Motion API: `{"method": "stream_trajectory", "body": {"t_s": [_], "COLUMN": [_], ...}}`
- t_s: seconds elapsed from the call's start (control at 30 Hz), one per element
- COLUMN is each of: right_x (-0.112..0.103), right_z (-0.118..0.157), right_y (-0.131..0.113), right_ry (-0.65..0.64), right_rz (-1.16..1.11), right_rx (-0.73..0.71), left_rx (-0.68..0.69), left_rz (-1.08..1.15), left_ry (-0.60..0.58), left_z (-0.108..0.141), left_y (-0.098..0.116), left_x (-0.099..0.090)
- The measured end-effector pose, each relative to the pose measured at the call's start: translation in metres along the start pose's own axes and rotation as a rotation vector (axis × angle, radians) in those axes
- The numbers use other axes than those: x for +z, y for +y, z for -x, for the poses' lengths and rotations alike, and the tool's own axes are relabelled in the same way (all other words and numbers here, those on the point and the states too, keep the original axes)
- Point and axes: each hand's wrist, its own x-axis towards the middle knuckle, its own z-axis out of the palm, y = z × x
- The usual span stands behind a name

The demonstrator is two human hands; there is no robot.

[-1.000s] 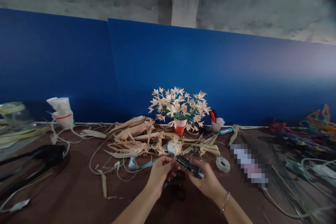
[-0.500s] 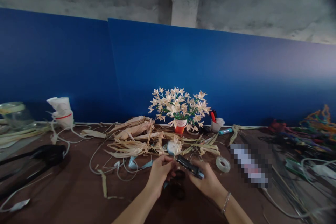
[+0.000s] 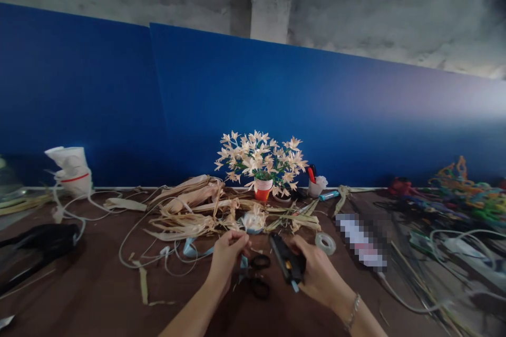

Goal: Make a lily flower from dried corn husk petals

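Observation:
My right hand is wrapped round a black hot glue gun, its front end pointing away from me and a pale glue stick end showing at the back. My left hand is closed in a pinch, thumb against fingers; whatever sits between the fingertips is too small to make out. Between the hands, black-handled scissors lie on the table. A light-blue strip is beside them, close to my left fingers. Beyond, a pale round bundle rests before the dried corn husks.
Pale husk flowers stand in a red-and-white cup at the back. A tape roll lies right of the glue gun. Loose white cable loops at left. Coloured stems pile up at right, and a blue partition rises behind.
My right hand has drawn the glue gun away from my left fingertips and turned it to point more forward. The scissors between the hands now show more fully. The view has shifted slightly right.

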Motion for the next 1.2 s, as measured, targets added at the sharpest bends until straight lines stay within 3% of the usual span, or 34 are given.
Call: {"method": "stream_trajectory", "body": {"t_s": [0.07, 0.2, 0.33, 0.47, 0.53, 0.6, 0.7, 0.77, 0.87, 0.97, 1.03, 1.13, 1.2], "right_x": [-0.005, -0.006, -0.003, -0.012, -0.012, -0.004, 0.026, 0.047, 0.065, 0.067, 0.064, 0.060, 0.059], "right_z": [0.005, 0.020, 0.035, 0.030, 0.015, -0.005, -0.036, -0.051, -0.063, -0.068, -0.070, -0.073, -0.074], "right_y": [0.010, 0.052, 0.078, 0.054, 0.030, 0.005, -0.020, -0.028, -0.029, -0.029, -0.029, -0.031, -0.032], "right_ry": [0.037, 0.125, 0.014, 0.016, 0.056, 0.036, -0.135, -0.226, -0.275, -0.258, -0.180, -0.085, -0.120], "right_rz": [0.017, 0.206, 0.379, 0.613, 0.677, 0.571, 0.380, 0.375, 0.390, 0.233, -0.062, -0.650, -0.963], "right_rx": [0.114, 0.507, 0.675, 0.696, 0.572, 0.303, -0.175, -0.356, -0.469, -0.463, -0.359, -0.005, 0.234], "left_rx": [0.006, 0.050, 0.117, 0.165, 0.190, 0.199, 0.184, 0.172, 0.154, 0.140, 0.141, 0.134, 0.118], "left_rz": [0.063, 0.110, 0.180, 0.197, 0.192, 0.193, 0.194, 0.189, 0.187, 0.183, 0.188, 0.195, 0.192], "left_ry": [0.022, 0.063, 0.093, 0.145, 0.166, 0.173, 0.161, 0.128, 0.087, 0.081, 0.096, 0.132, 0.133], "left_z": [0.000, -0.002, -0.004, -0.008, -0.009, -0.009, -0.010, -0.010, -0.009, -0.010, -0.011, -0.012, -0.012], "left_y": [0.001, 0.004, 0.014, 0.024, 0.026, 0.026, 0.024, 0.023, 0.022, 0.022, 0.021, 0.019, 0.020], "left_x": [-0.002, -0.004, -0.008, -0.013, -0.015, -0.016, -0.017, -0.017, -0.017, -0.017, -0.018, -0.018, -0.018]}}
